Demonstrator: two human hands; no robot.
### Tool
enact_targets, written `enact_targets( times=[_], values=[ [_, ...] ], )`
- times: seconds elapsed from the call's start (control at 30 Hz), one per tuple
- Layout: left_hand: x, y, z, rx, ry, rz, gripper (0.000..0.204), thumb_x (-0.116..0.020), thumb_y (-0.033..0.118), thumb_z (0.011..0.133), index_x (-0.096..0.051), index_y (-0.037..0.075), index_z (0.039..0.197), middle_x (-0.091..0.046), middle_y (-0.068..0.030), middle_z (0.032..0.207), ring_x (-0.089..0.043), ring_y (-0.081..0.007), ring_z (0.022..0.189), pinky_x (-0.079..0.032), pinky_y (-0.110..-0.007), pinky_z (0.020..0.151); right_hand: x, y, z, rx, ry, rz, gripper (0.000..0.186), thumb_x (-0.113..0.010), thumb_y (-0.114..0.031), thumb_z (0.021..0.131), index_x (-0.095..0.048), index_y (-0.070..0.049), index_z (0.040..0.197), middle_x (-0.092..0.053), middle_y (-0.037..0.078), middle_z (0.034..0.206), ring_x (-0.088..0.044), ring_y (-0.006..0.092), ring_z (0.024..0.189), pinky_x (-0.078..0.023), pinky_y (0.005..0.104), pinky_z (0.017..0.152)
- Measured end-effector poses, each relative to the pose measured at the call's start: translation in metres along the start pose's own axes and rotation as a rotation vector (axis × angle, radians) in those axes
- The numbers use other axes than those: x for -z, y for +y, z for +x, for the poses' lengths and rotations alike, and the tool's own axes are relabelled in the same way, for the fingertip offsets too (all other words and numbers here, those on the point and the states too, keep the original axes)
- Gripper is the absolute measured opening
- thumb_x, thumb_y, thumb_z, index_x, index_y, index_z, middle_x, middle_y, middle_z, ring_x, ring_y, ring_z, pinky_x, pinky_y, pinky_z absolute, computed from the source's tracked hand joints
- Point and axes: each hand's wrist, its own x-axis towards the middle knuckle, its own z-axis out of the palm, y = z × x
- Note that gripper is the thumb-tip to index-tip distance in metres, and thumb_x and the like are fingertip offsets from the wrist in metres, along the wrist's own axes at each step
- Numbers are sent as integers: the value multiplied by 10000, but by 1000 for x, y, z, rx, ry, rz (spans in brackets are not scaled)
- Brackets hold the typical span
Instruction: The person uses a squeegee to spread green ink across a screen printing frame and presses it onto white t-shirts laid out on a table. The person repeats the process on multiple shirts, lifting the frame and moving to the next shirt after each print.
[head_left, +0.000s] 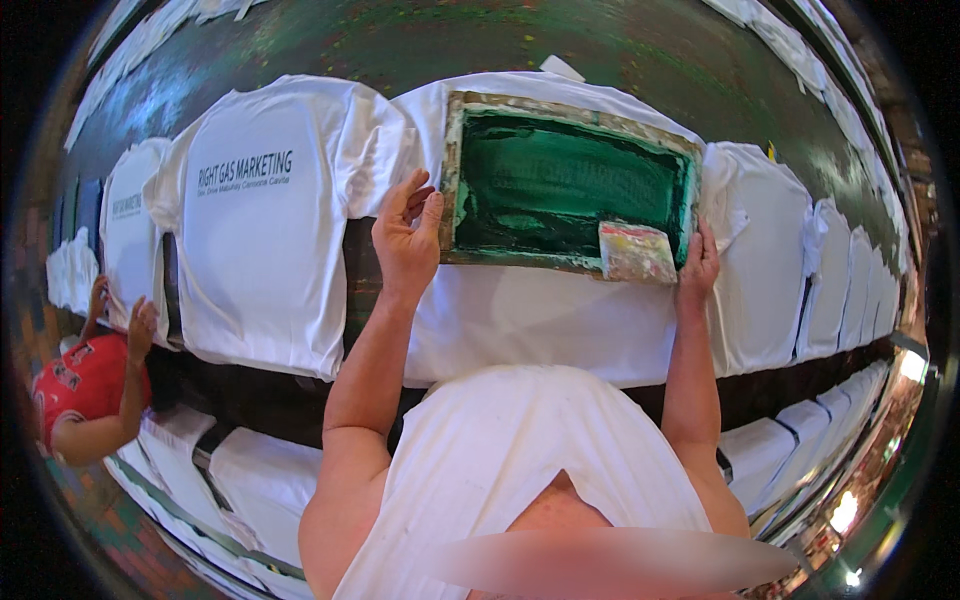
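Note:
A silk-screen frame [572, 258] with a worn wooden border lies over a white T-shirt [540, 320] in front of me. Its mesh is covered in dark green, with faint lettering showing through. A paint-stained squeegee block [637, 252] rests in the frame's near right corner. My left hand [408, 235] is at the frame's left edge, its fingers apart and its thumb close to the wood; whether it touches cannot be made out. My right hand [698, 262] is closed on the frame's right edge, beside the squeegee block.
A printed white T-shirt [260, 240] lies flat to the left, with another printed shirt [135, 230] beyond it. Blank shirts [765, 260] line the table to the right. A person in red [85, 385] stands at far left, hands near a shirt. More shirts [265, 475] lie behind me.

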Motion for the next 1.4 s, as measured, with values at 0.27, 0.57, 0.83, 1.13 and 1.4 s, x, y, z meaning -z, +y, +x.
enact_targets(
  times=[0.27, 0.57, 0.83, 1.13, 1.4],
  values=[
    [-17, -7, 12, 60, -81, 195, 584, -910, 57, 926, -730, -47, 1471, -775, -74, 1226, -713, -137, 1042, -585, -308, 961, -5, -3, 1, -35, 63, -98, 427, -631, -233, 1147, -719, 0, 1494, -768, 212, 1437, -700, 294, 1362, -496, 394, 1198],
    [-17, -12, 12, 24, -73, 145, 558, -878, 60, 960, -719, -77, 1477, -795, -53, 1199, -720, -120, 1032, -581, -290, 963, -12, -17, -3, 28, 93, 73, 407, -669, -223, 1132, -743, 43, 1431, -813, 213, 1331, -755, 269, 1250, -554, 384, 1108],
    [-14, -17, 15, -41, -79, 210, 557, -880, 73, 955, -726, -85, 1467, -807, -72, 1246, -726, -123, 1061, -580, -287, 981, -14, -21, -3, 35, 97, 102, 394, -659, -202, 1129, -747, 45, 1422, -809, 243, 1334, -761, 320, 1256, -550, 396, 1118],
    [-15, -15, 18, -64, -77, 234, 540, -879, 92, 955, -738, -99, 1440, -820, -84, 1185, -739, -138, 1016, -587, -299, 938, -18, -7, 3, 1, 107, 87, 408, -674, -238, 1115, -762, 28, 1413, -800, 264, 1349, -766, 357, 1267, -557, 416, 1113],
    [-16, -12, 20, -47, -100, 251, 511, -875, 89, 950, -760, -81, 1417, -811, -51, 1095, -721, -122, 954, -572, -286, 867, -19, -3, 2, 61, 123, 99, 413, -665, -270, 1113, -775, 26, 1381, -807, 262, 1323, -767, 378, 1263, -561, 431, 1110]
  ],
)
